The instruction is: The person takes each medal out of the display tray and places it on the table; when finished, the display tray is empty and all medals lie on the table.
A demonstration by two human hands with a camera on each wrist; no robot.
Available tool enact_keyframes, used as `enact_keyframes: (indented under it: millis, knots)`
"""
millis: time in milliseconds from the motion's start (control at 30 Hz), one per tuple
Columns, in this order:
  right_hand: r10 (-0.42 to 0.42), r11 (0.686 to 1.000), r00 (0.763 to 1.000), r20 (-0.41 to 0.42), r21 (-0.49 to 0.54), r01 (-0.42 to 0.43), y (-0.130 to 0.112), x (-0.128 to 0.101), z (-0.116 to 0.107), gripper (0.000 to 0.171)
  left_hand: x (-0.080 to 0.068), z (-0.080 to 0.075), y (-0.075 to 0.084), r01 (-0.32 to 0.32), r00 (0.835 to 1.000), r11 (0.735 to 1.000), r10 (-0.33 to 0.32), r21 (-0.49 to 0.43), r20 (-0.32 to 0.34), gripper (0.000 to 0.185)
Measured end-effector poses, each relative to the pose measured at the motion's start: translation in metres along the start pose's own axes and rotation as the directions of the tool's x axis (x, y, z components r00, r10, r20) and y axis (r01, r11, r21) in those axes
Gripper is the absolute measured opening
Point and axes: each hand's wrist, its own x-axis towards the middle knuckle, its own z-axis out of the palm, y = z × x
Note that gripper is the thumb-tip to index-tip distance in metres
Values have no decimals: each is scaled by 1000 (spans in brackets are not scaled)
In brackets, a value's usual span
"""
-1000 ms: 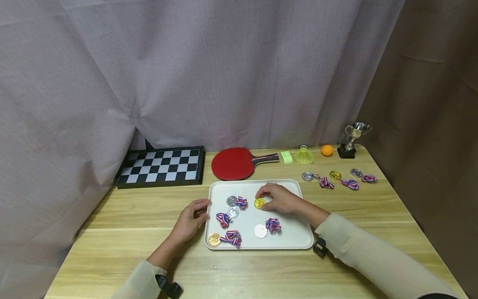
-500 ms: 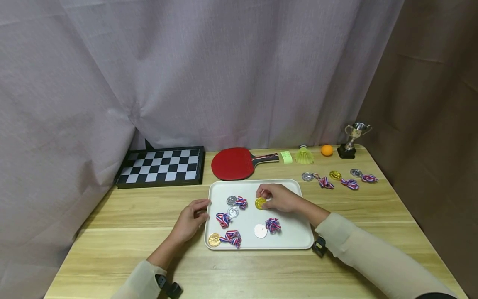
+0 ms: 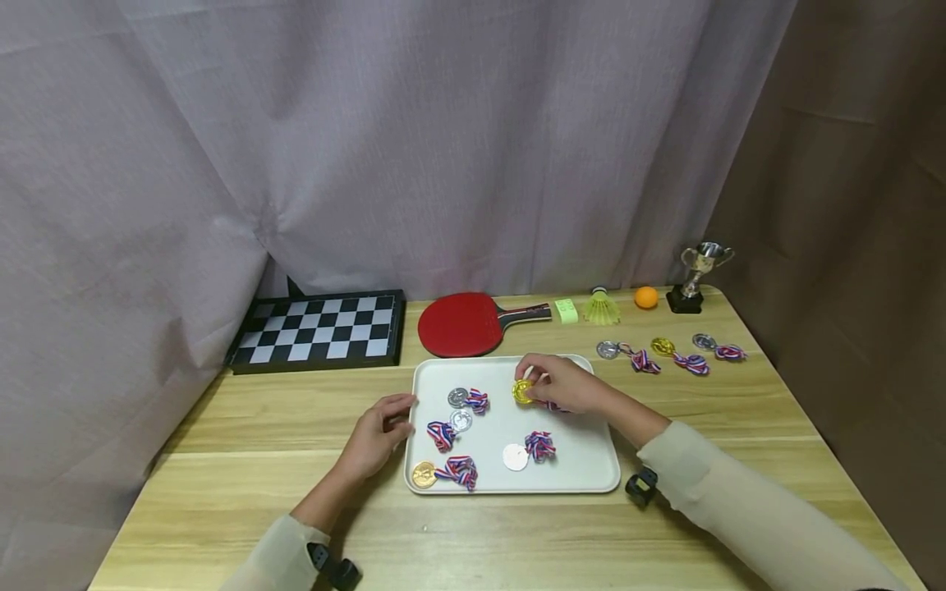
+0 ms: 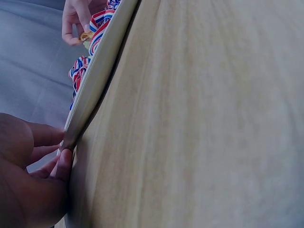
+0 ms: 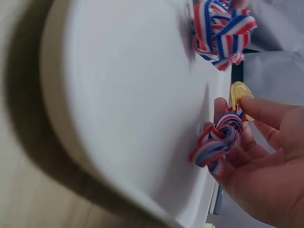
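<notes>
My right hand point(image 3: 567, 386) pinches a gold medal point(image 3: 521, 391) above the far part of a white tray point(image 3: 580, 468). In the right wrist view, thumb and fingers grip this medal point(image 5: 241, 92) at its edge, and its bunched red, white and blue ribbon point(image 5: 221, 140) hangs over the tray. My left hand point(image 3: 375, 439) holds the tray's left rim; the left wrist view has thumb and fingertips on that rim point(image 4: 92, 78). Also lying on the tray are two silver medals point(image 3: 458, 398) at the left, a gold medal point(image 3: 424, 474) in the near left corner and a pale silver disc medal point(image 3: 515, 457).
Behind the tray lie a chessboard point(image 3: 325, 328), a red table tennis bat point(image 3: 460, 325), a green note pad point(image 3: 567, 311), a yellow shuttlecock point(image 3: 602, 307) and an orange ball point(image 3: 646, 297). A trophy cup point(image 3: 695, 275) stands at the back right, before it three ribboned medals point(image 3: 691, 363).
The right hand has raised the gold medal and shifted slightly right and away, its ribbon now showing below the hand. The left hand has stayed at the tray's rim.
</notes>
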Motion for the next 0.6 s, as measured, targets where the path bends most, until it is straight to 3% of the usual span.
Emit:
enact_keyframes:
  millis: [267, 600]
  knots:
    - [31, 986, 999, -20, 162, -27, 4, -19, -15, 20, -1, 0, 1, 4, 1000, 1000, -4, -10, 1, 44]
    - [95, 970, 986, -136, 236, -61, 21, -57, -41, 29, -1, 0, 3, -4, 1000, 1000, 4, -13, -2, 44]
